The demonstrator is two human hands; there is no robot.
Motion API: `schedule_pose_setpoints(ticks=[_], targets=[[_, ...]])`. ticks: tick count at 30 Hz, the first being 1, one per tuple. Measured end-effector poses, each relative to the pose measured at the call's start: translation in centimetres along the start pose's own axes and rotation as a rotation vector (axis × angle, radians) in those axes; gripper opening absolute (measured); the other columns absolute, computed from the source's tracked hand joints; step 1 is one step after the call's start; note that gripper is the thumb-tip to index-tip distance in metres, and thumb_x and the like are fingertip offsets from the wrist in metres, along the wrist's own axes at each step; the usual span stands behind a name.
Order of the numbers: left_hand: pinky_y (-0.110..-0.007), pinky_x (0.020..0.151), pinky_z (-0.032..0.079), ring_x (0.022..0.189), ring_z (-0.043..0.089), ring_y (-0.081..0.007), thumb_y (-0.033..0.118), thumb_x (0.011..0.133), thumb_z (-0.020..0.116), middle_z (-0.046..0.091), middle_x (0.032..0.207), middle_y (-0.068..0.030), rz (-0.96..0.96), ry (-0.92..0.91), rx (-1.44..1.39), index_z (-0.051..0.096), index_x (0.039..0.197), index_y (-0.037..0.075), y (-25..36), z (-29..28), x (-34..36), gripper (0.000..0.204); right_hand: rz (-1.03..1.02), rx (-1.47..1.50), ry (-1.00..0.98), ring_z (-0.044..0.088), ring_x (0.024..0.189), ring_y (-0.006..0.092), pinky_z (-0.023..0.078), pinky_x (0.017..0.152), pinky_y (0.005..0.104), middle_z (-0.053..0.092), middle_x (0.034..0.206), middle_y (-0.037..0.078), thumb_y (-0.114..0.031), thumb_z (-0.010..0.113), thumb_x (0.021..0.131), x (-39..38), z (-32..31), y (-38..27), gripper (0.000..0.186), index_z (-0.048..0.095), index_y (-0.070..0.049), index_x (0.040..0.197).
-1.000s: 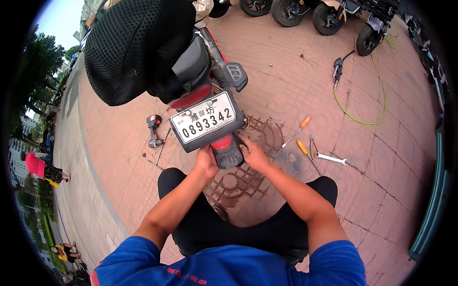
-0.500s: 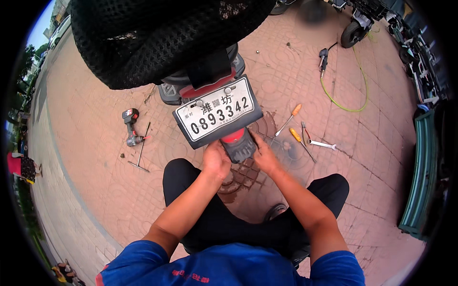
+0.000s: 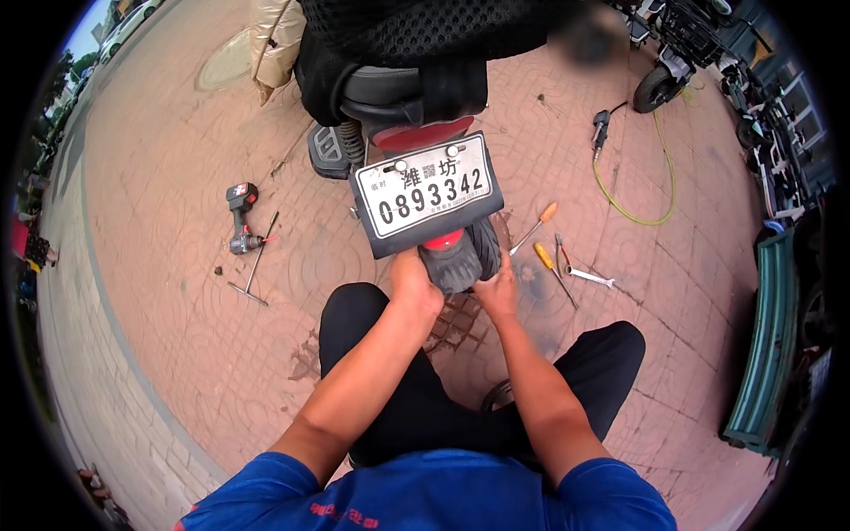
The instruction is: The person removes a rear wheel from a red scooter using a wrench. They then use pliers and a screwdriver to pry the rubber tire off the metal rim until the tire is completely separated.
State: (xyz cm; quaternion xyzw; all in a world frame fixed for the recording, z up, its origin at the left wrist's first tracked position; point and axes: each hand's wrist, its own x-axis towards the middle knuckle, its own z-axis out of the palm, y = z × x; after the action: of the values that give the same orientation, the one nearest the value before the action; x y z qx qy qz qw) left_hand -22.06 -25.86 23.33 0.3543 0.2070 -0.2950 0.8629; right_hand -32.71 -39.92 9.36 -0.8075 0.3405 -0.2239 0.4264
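A scooter's rear end faces me, with a white licence plate (image 3: 434, 190) tilted on its dark holder. Below the plate are a red reflector (image 3: 444, 239) and a black mudguard (image 3: 453, 268). The black rear tyre (image 3: 483, 246) shows to the right of the mudguard, at an angle to it. My left hand (image 3: 416, 281) is against the mudguard's left side, its fingers mostly hidden behind the plate and the guard. Low on the tyre's right side, my right hand (image 3: 498, 288) has its fingers closed round the edge.
On the paving at left lie a cordless drill (image 3: 241, 217) and a T-handle wrench (image 3: 257, 264). At right are two screwdrivers (image 3: 534, 228) with orange and yellow handles, red-handled pliers (image 3: 560, 248), a spanner (image 3: 591, 278) and an air gun (image 3: 602, 131) on a green hose. A green bench (image 3: 763, 345) stands far right.
The scooter's rear has shifted right in view, and more of the tyre shows beside the mudguard. My right hand sits lower on it. The black mesh seat cover has moved up and right in view.
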Motion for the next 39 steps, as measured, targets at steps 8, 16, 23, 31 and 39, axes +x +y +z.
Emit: schedule_pose_setpoints(ticks=[8,16,23,31,39], targets=[[-0.047,0.122,0.046,0.144,0.058,-0.0241,0.04,0.118,0.047,0.06,0.159,-0.0053,0.037,0.006,0.051,0.056,0.156,0.007,0.4,0.4,0.0,0.051,-0.117,0.121,-0.303,0.07,0.131,0.0358,0.052,0.114,0.0428,0.075,0.135,0.023,-0.032,0.099,0.07,6.3,-7.1,-1.4,0.094,0.057,0.0,0.148],[-0.045,0.124,0.044,0.146,0.056,-0.0238,0.04,0.118,0.048,0.058,0.162,-0.0067,0.056,0.041,0.032,0.054,0.158,0.006,0.6,0.9,-0.6,0.053,-0.19,-0.127,-0.363,0.067,0.134,0.0369,0.051,0.115,0.0449,0.072,0.139,0.024,-0.034,0.096,0.072,9.9,-6.1,-7.3,0.095,0.056,-0.002,0.151],[-0.044,0.121,0.047,0.145,0.057,-0.0246,0.04,0.118,0.049,0.057,0.162,-0.0064,-0.033,-0.027,0.015,0.054,0.158,0.006,0.3,-0.4,0.4,0.053,-0.146,-0.13,-0.47,0.067,0.134,0.0342,0.051,0.114,0.0447,0.074,0.137,0.018,-0.039,0.099,0.071,16.3,-8.8,-1.2,0.1,0.055,-0.009,0.156],[-0.041,0.119,0.048,0.144,0.058,-0.0228,0.041,0.119,0.046,0.057,0.163,-0.0065,-0.078,-0.024,-0.001,0.051,0.16,0.005,0.1,-0.1,0.2,0.055,-0.116,-0.694,-0.598,0.067,0.132,0.0412,0.053,0.113,0.0442,0.073,0.136,0.026,-0.042,0.101,0.068,21.4,-8.4,-4.0,0.103,0.056,-0.003,0.152],[-0.04,0.119,0.048,0.142,0.059,-0.0241,0.036,0.12,0.044,0.06,0.159,-0.0074,0.011,-0.021,-0.034,0.055,0.157,0.005,-1.5,-0.6,1.8,0.049,-0.024,-0.922,-0.833,0.068,0.13,0.0415,0.056,0.108,0.0444,0.072,0.136,0.027,-0.046,0.102,0.063,25.2,-7.2,-6.8,0.11,0.056,0.003,0.15]])
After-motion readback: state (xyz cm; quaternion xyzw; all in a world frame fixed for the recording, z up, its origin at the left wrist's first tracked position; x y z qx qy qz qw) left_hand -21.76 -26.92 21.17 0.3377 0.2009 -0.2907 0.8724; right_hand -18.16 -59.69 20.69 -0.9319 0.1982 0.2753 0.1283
